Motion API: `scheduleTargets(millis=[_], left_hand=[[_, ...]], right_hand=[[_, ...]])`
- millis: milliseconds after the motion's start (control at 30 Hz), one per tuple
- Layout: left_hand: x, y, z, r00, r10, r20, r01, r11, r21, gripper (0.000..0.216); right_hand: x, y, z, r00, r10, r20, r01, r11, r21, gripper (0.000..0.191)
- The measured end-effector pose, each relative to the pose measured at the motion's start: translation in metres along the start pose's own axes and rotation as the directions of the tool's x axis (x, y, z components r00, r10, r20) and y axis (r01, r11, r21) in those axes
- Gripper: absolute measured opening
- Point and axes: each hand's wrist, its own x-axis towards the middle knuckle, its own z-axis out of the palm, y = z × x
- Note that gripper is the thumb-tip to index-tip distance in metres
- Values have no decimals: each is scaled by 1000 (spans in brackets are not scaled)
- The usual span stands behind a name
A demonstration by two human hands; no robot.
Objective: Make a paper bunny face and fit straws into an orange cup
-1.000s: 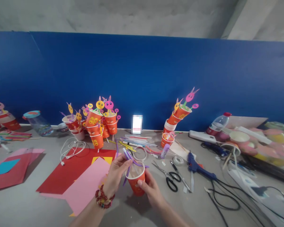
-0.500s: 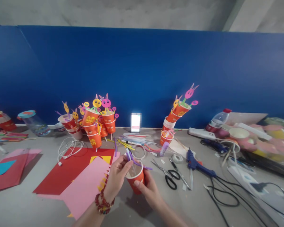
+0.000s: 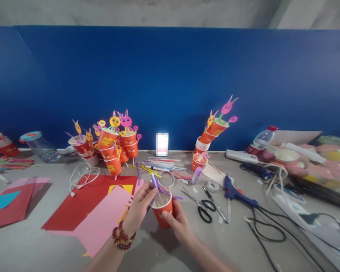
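Near the table's front, a red paper cup [image 3: 160, 213] with a pale inside is held a little tilted. My right hand [image 3: 181, 222] wraps round its right side, thumb on the front. At the cup's left rim, my left hand [image 3: 140, 206], with beaded bracelets on the wrist, has its fingers closed on a purple straw [image 3: 153, 180]. Bent purple ends [image 3: 177, 197] stick out past the right rim, and a whitish stick or straw slants inside the cup. The fingers partly hide where the straw meets the rim.
Scissors [image 3: 205, 213], a pen and a blue glue gun [image 3: 240, 197] with its cable lie to the right. Red and pink paper [image 3: 99, 223] is on the left. Behind stand decorated cup stacks [image 3: 110, 151], loose straws, a purple glue stick [image 3: 197, 175] and a blurred bright screen [image 3: 162, 144].
The cup has tipped slightly, and the whitish stick inside shows more. Both hands keep their hold, shifting only a little. The whole view has moved slightly.
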Motion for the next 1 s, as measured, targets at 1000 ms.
scheduleTargets(millis=[1000], left_hand=[[6,-21,-8,982,156,-102,-130,966,222,22]], right_hand=[[-7,15,2,995,-76,-62,68,989,-134,52]])
